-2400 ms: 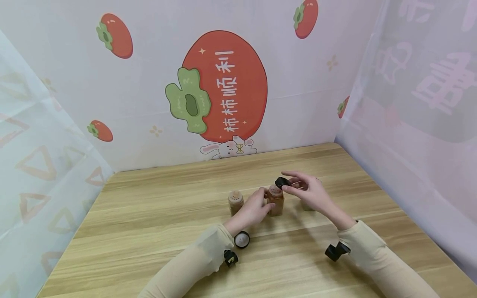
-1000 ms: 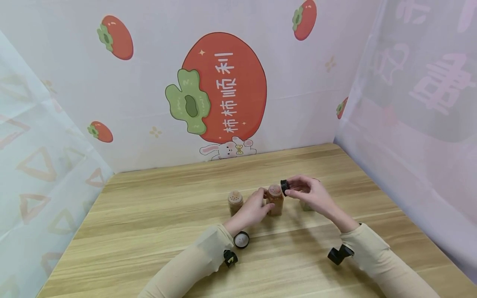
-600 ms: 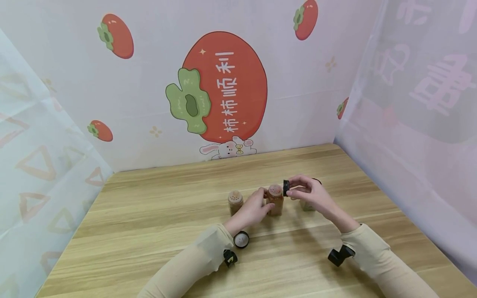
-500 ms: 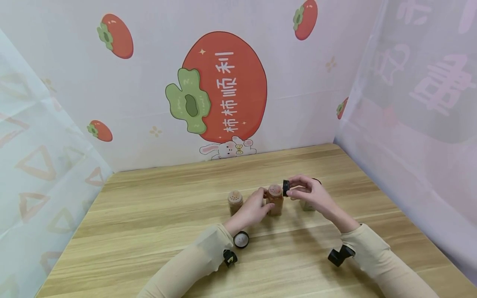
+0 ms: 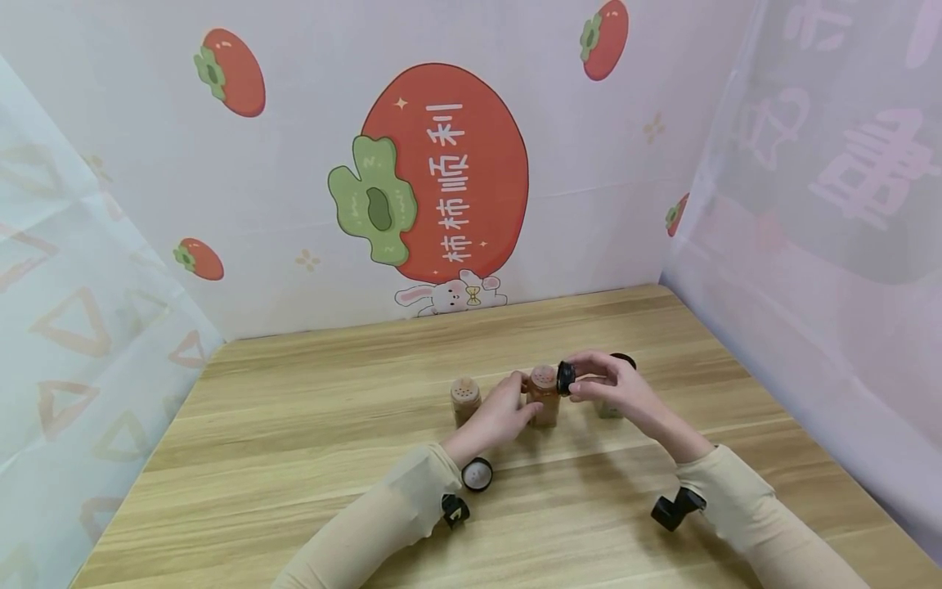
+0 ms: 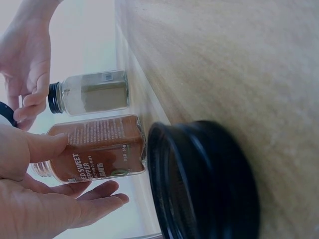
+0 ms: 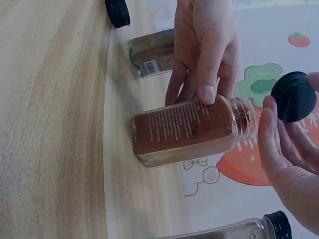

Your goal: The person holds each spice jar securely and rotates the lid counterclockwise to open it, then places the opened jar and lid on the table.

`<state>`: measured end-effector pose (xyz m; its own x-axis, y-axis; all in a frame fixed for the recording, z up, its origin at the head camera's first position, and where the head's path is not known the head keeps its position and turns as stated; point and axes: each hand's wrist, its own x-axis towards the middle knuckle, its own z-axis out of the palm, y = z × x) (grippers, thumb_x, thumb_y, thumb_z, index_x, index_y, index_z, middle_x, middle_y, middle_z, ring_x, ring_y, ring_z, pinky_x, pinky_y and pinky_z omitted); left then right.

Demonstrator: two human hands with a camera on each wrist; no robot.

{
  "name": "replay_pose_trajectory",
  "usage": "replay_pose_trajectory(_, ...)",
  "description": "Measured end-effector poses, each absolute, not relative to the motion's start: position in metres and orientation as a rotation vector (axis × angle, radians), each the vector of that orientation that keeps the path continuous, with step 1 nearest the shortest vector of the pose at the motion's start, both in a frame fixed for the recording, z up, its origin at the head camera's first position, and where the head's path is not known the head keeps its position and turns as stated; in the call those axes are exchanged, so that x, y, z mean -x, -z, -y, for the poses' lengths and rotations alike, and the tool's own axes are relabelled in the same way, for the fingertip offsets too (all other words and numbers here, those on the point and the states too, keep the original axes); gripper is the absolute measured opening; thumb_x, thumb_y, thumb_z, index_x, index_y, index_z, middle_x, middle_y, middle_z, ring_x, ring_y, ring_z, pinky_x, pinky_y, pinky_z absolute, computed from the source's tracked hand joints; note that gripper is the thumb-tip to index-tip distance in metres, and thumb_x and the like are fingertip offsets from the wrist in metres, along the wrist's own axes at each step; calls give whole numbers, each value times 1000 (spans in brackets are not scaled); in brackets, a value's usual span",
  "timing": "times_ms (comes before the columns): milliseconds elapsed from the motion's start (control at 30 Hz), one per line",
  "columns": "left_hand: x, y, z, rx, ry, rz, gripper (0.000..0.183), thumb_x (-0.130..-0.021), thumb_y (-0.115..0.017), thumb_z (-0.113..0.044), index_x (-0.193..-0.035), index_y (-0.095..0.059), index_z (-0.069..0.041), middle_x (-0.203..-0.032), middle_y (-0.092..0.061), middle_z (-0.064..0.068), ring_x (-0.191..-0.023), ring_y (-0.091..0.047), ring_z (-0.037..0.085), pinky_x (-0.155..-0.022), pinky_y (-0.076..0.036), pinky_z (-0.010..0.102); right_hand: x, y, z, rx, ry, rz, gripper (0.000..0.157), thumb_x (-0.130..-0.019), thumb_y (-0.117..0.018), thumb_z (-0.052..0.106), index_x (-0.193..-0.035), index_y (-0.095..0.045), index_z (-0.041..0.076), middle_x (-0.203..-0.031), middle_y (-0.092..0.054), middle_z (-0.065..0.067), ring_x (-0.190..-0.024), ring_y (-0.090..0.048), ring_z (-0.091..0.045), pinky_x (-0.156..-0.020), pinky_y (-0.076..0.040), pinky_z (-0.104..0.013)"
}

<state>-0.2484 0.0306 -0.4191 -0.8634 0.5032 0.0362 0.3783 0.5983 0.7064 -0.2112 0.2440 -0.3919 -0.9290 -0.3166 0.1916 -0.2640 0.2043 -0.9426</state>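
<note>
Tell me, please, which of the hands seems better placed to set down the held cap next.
Probably the right hand: it pinches the black cap, while the left hand holds the uncapped sweet pepper jar.

Your head view is evenly bright, with soft shadows on the table (image 5: 257, 442) at lower right and a hazy, pale wall (image 5: 824, 188) at far right. Your left wrist view is dimmer and bluish, the lid (image 6: 222, 174) at lower right soft, print on the jar (image 6: 99, 142) legible.
</note>
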Motion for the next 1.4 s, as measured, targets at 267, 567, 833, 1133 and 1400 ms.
replay_pose_trajectory(267, 251, 422, -31, -740, -1106, -2660, 39, -95, -57, -24, -127, -47, -4, -128, -55, 15, -116, -55, 24, -95, -47, 38, 211, 393, -246, 630, 2012, -2168, 41, -93, -54, 5, -127, -41, -13, -111, -60, -8, -95, -67, -17, -84, -55, -36)
replay_pose_trajectory(567, 251, 423, -31, -744, -1103, -2664, 40, -95, -58, -24, -127, -48, -3, -129, -55, 16, -117, -54, 26, -96, -46, 39, 212, 396, -248, 626, 2057, -2026, 40, -94, -52, 4, -127, -39, -13, -114, -57, -10, -99, -66, -17, -87, -54, -33)
replay_pose_trajectory(833, 252, 423, -31, -749, -1098, -2662, 40, -94, -58, -25, -127, -48, -3, -129, -55, 16, -119, -53, 27, -98, -45, 40, 211, 398, -248, 603, 2032, -2023, 38, -94, -54, 6, -126, -42, -9, -114, -56, -9, -97, -66, -16, -86, -54, -32)
replay_pose_trajectory(1133, 252, 423, -31, -756, -1077, -2679, 40, -94, -59, -25, -127, -48, -4, -128, -55, 16, -118, -54, 27, -98, -46, 39, 211, 401, -248, 567, 2059, -1931, 35, -93, -56, 6, -124, -44, -5, -113, -56, -8, -96, -66, -17, -86, -54, -31)
replay_pose_trajectory(1400, 249, 419, -30, -775, -1079, -2680, 39, -95, -58, -24, -125, -49, -2, -127, -56, 17, -118, -54, 28, -98, -46, 40, 215, 406, -250, 595, 1953, -1985, 39, -91, -57, 3, -126, -44, -8, -113, -58, -9, -95, -65, -17, -87, -53, -43)
